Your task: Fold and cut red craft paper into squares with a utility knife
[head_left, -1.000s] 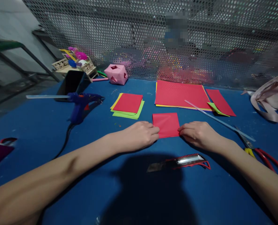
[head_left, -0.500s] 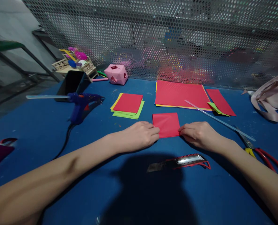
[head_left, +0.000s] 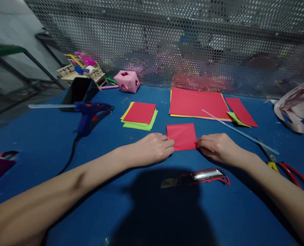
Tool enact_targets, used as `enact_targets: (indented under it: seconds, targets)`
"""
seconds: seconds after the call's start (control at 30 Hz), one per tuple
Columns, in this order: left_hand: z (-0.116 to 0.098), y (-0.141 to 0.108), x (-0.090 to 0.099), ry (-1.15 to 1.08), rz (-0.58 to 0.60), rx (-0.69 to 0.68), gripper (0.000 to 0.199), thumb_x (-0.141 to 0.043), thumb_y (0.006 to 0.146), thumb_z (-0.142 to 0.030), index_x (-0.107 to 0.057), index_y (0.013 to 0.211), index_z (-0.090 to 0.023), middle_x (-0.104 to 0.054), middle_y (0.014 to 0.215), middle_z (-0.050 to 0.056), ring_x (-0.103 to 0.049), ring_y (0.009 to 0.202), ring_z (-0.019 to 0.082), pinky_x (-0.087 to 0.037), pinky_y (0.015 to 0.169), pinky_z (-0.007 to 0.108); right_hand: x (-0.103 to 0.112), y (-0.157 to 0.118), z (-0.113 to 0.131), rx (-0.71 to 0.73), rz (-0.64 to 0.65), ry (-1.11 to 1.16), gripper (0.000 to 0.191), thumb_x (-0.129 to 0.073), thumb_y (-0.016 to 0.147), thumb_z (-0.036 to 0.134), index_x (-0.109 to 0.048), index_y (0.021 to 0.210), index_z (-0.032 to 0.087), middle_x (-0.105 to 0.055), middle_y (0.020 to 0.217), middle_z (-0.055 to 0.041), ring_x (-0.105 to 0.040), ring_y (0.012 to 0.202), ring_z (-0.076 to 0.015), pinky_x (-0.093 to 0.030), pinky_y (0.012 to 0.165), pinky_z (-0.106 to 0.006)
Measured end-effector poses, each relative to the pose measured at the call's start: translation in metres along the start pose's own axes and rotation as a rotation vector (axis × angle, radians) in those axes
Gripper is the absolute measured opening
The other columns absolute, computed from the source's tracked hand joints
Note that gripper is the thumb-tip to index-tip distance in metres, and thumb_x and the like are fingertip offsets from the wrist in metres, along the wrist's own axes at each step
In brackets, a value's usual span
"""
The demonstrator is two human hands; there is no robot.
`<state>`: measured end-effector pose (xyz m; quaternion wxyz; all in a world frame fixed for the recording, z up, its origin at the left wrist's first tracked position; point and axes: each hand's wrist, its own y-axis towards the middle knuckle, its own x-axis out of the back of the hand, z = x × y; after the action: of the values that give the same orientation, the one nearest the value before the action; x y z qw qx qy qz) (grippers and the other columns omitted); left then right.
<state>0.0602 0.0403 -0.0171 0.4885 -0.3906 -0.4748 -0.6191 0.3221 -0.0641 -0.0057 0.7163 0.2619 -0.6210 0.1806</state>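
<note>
A folded piece of red paper [head_left: 183, 137] lies flat on the blue table [head_left: 90, 212] between my hands. The closed fingers of my left hand [head_left: 157, 147] grip its lower left edge. My right hand [head_left: 215, 146] pinches the lower right corner with curled fingers. Just nearer to me, in part within my shadow, rests a red-trimmed box cutter [head_left: 205, 176] with its blade out. Beyond my left hand is a small stack of red, yellow and green paper squares [head_left: 141, 112].
Larger coloured sheets [head_left: 198, 101] lie before a perforated metal panel [head_left: 152, 41]. A clear glue stick [head_left: 244, 133] and scissors [head_left: 282, 164] are at right. On the left are a blue glue gun [head_left: 86, 114], a black bin [head_left: 78, 90] and a pink paper ornament [head_left: 127, 81].
</note>
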Motion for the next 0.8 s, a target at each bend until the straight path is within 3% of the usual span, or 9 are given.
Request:
enact_targets:
  seconds: [0.43,0.6,0.7,0.8]
  targets:
    - [-0.004,0.003,0.003,-0.043,0.046,0.026,0.019,-0.049,0.093,-0.014,-0.06,0.078,-0.016,-0.06,0.076,0.004,-0.051,0.067,0.017,-0.039,0.06,0.032,0.003,-0.001,0.001,-0.007,0.049,0.004,0.026,-0.043,0.094,0.014,-0.069,0.098,0.017,-0.07,0.091,-0.0093,-0.064,0.078,-0.0159,-0.046,0.067,-0.026]
    - [-0.013,0.008,0.002,-0.111,0.103,0.031,0.022,-0.049,0.093,-0.011,-0.061,0.075,-0.014,-0.061,0.083,0.007,-0.053,0.077,0.02,-0.043,0.067,0.032,0.006,-0.001,0.001,-0.009,0.081,0.015,0.028,-0.045,0.089,0.009,-0.07,0.097,0.018,-0.07,0.094,-0.0089,-0.065,0.084,-0.0176,-0.047,0.071,-0.027]
    - [-0.019,0.01,0.001,-0.145,0.149,0.076,0.017,-0.049,0.091,-0.008,-0.062,0.08,-0.013,-0.061,0.083,0.008,-0.053,0.077,0.02,-0.045,0.069,0.031,0.005,-0.001,0.001,-0.015,0.079,0.011,0.026,-0.046,0.089,0.008,-0.069,0.096,0.017,-0.069,0.094,-0.0092,-0.064,0.084,-0.0177,-0.047,0.072,-0.028]
    - [-0.026,0.014,-0.001,-0.171,0.121,0.172,0.017,-0.046,0.094,-0.014,-0.062,0.088,-0.012,-0.061,0.083,0.008,-0.054,0.076,0.02,-0.047,0.07,0.032,0.003,0.0,0.002,-0.024,0.065,0.015,0.025,-0.046,0.089,0.008,-0.069,0.096,0.017,-0.069,0.092,-0.0091,-0.064,0.082,-0.0174,-0.046,0.071,-0.028]
